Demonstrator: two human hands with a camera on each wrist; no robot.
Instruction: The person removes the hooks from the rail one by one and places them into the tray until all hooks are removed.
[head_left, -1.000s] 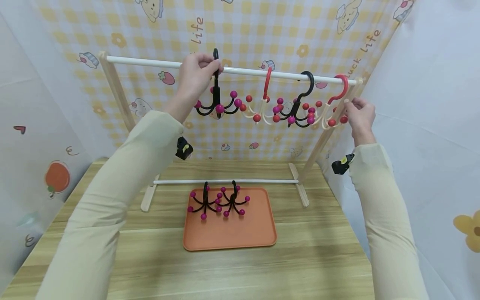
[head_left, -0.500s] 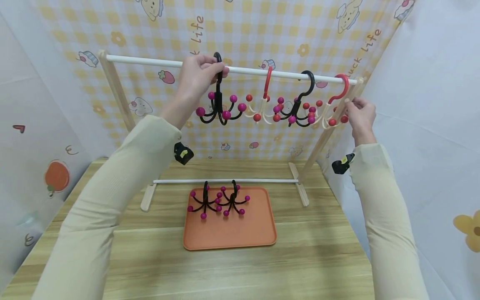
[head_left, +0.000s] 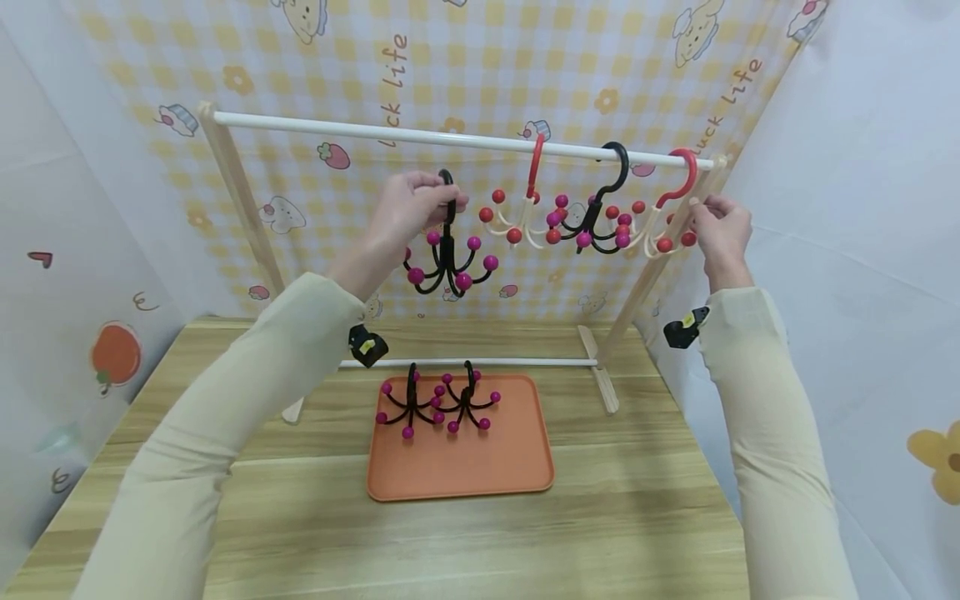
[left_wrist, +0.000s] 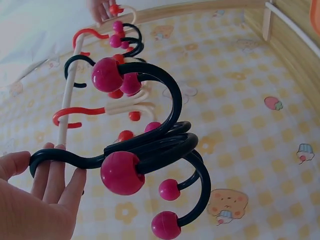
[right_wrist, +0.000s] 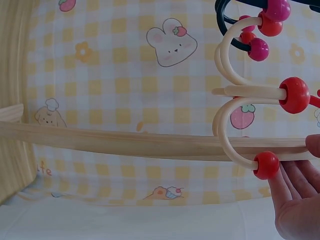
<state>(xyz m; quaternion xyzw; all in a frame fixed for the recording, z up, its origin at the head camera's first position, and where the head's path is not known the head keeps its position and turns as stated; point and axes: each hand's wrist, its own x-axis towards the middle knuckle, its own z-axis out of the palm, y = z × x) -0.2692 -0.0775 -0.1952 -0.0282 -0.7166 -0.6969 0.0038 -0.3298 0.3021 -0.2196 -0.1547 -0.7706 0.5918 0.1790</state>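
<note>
My left hand (head_left: 408,208) pinches the hook of a black multi-arm hanger (head_left: 447,250) with magenta ball tips. This hanger hangs upright below the white top rod (head_left: 322,127), off it; in the left wrist view, thumb and fingers are on its hook (left_wrist: 70,158). My right hand (head_left: 723,227) grips the right wooden post (head_left: 639,292) of the rack near its top, thumb on one side and fingers on the other. Along the rod hang a cream hanger with a red hook (head_left: 536,162), a black hanger (head_left: 592,218) and a second red-hooked cream hanger (head_left: 678,193), close by my right hand.
An orange tray (head_left: 465,477) lies on the wooden table (head_left: 480,550), holding two black hangers (head_left: 412,404) with magenta balls. Behind it runs the lower white rod (head_left: 540,362) between the rack's feet. A checked yellow cloth (head_left: 337,50) hangs close behind the rack.
My left hand has lifted away from the top rod and lowered, bringing the black hanger down and slightly right. My right hand stays on the post.
</note>
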